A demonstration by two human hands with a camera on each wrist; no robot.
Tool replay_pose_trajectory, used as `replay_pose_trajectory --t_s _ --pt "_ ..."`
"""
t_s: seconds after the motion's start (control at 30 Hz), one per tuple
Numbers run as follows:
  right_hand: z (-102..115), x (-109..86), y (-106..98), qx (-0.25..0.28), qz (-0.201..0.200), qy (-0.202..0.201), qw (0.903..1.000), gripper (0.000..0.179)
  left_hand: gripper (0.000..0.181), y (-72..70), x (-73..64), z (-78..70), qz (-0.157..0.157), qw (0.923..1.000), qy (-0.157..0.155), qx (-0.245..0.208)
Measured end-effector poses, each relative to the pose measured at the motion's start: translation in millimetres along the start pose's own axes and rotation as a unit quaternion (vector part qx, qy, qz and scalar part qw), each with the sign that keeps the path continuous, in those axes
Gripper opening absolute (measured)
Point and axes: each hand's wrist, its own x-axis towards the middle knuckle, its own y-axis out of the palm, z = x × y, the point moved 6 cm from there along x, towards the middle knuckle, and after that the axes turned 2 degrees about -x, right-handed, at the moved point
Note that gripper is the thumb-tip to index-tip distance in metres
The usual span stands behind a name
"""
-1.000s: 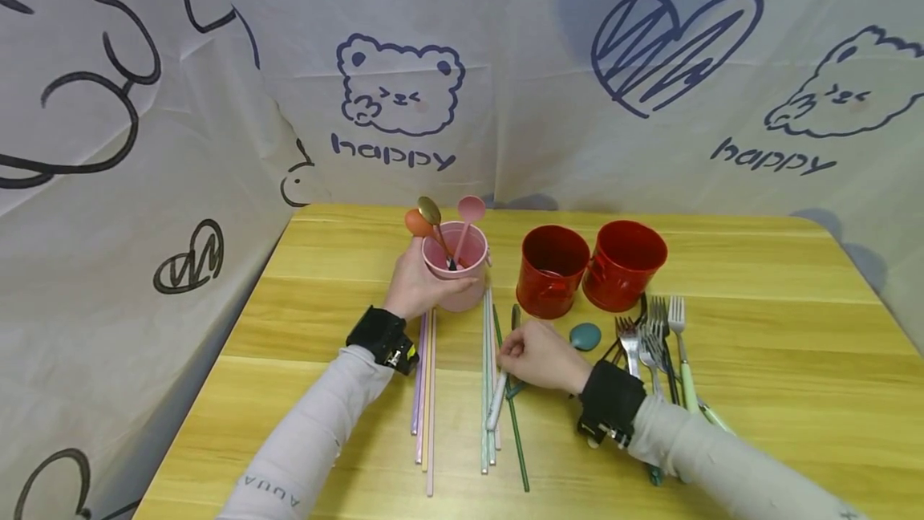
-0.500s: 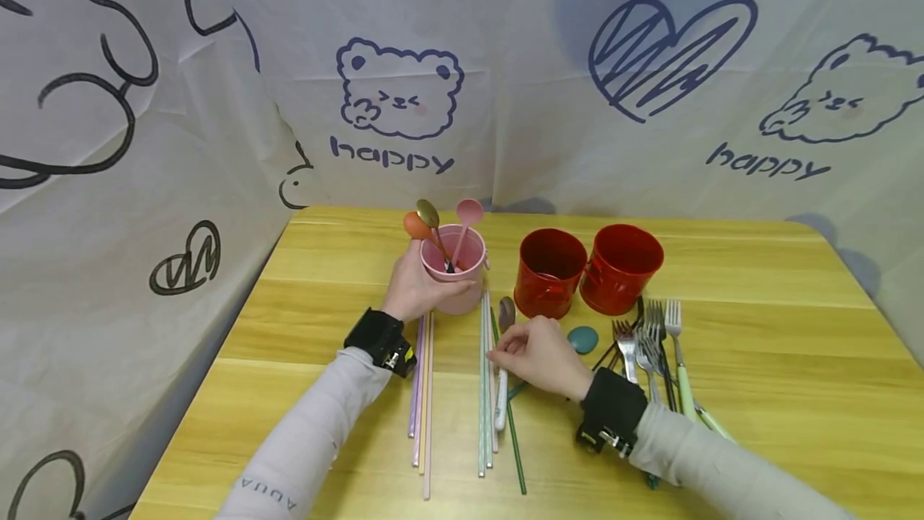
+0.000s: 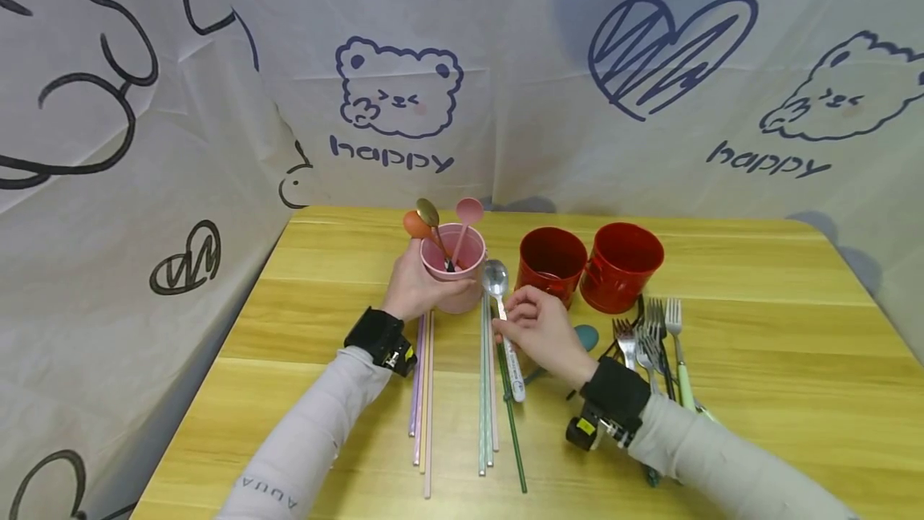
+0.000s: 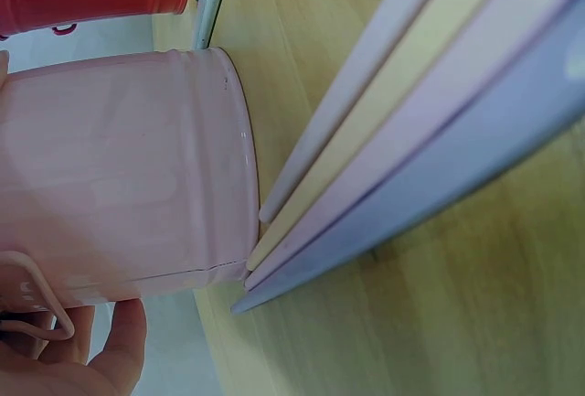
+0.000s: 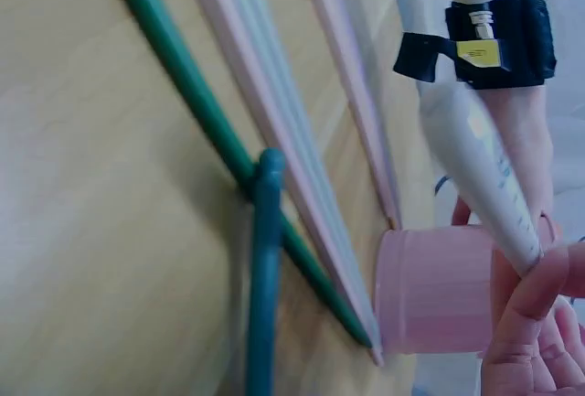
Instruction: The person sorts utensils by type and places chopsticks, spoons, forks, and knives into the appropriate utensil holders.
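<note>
- Gripped in the left hand (image 3: pixel 419 283), with the thumb across the front: a pink bucket (image 4: pixel 119 167), upright near the table's (image 3: pixel 780 327) far edge, toward the far left corner.
- Pinched between thumb and fingers of the right hand (image 3: pixel 545 335): a white-handled spoon (image 3: pixel 512 359), tilted, with its bowl just beside the pink bucket and its handle toward the near edge.
- Inside the pink bucket, bowls up: orange spoon (image 3: pixel 415 224), gold spoon (image 3: pixel 427 212), pink spoon (image 3: pixel 469 210).
- Stretching from the bucket toward the near edge: pastel sticks (image 3: pixel 427 416) and a green stick (image 3: pixel 516 444).
- Toward the right edge: two red buckets (image 3: pixel 613 291), then forks (image 3: pixel 684 375).
</note>
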Motion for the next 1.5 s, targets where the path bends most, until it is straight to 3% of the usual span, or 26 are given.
replay_pose_trajectory --t_s 0.2,0.47,0.8,1.07,1.23,1.5 --pt "8 5.7 -5 0.06 -0.032 0.02 0.9975 0.039 0.088 0.7 2.0 -0.6 0.003 1.0 0.004 -0.005" --pt "21 20.8 -15 0.119 -0.078 0.026 0.9894 0.029 0.087 1.1 4.0 -1.5 -0.001 0.9999 0.011 -0.002" --pt "46 43.4 -17 0.141 -0.136 0.011 0.9806 0.025 0.087 -1.5 0.9 0.8 -0.005 0.9999 0.012 -0.005" --pt "77 53.8 -20 0.146 -0.184 -0.05 0.9707 0.023 0.088 -0.5 0.8 1.2 -0.003 0.9998 0.016 -0.015" --pt "94 58.7 -24 0.113 -0.207 -0.097 0.9669 0.023 0.085 0.0 1.5 1.6 -0.002 0.9998 0.02 -0.006" --pt "94 71.9 -20 0.06 -0.229 -0.131 0.9627 0.022 0.085 -0.3 1.7 1.4 -0.003 0.9998 0.019 0.0"
